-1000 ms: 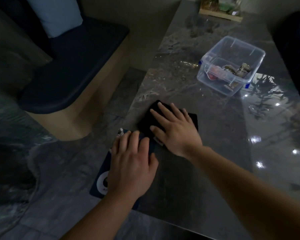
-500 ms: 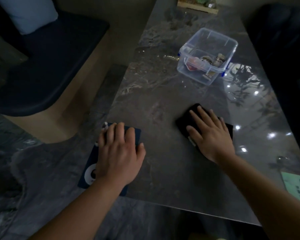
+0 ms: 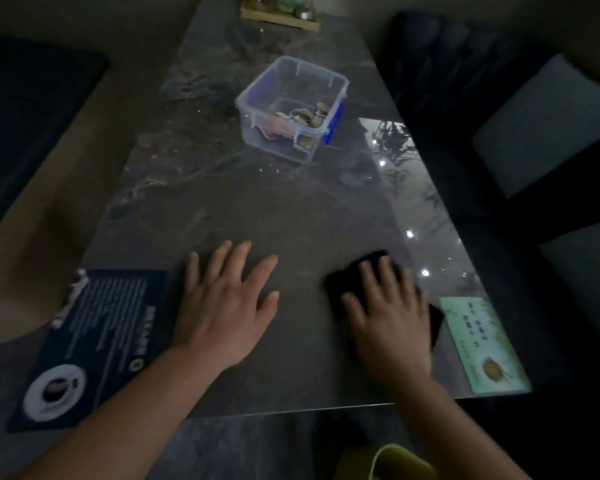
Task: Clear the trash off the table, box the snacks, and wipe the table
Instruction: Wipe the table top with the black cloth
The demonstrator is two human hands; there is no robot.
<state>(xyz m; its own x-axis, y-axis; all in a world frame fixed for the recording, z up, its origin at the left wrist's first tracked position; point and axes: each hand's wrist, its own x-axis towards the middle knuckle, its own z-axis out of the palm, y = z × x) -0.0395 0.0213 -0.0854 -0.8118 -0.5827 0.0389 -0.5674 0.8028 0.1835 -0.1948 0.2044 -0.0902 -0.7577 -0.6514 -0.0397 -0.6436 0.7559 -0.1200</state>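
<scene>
Two hands lie flat on the dark, marbled bench (image 3: pixel 257 209) in the single head view, both near its near edge. Printed text runs across the dark blue card (image 3: pixel 94 334) at the near left corner, beside a picture of a coffee cup, and a few characters show on the pale green card (image 3: pixel 478 341) at the near right corner, but none of this writing can be read in the dim, blurred frame. The left hand (image 3: pixel 222 306) is open, fingers spread, palm down on bare stone, holding nothing, just beside the blue card's right edge. The right hand (image 3: pixel 392 320) is also spread flat, pressing on the black cloth (image 3: pixel 340 282), which sticks out beyond its fingers and past its right side, just beside the green card. Well apart from both hands, toward the middle of the bench, stands the clear plastic box (image 3: pixel 291 109) with blue clips, lid off, with the snacks (image 3: pixel 302 117) lying in its bottom. Open stone stretches between the hands and the box and along the left edge; glare spots mark the right edge. At the far edge sits a wooden tray (image 3: pixel 281 20). Dark seat cushions flank both long sides.
</scene>
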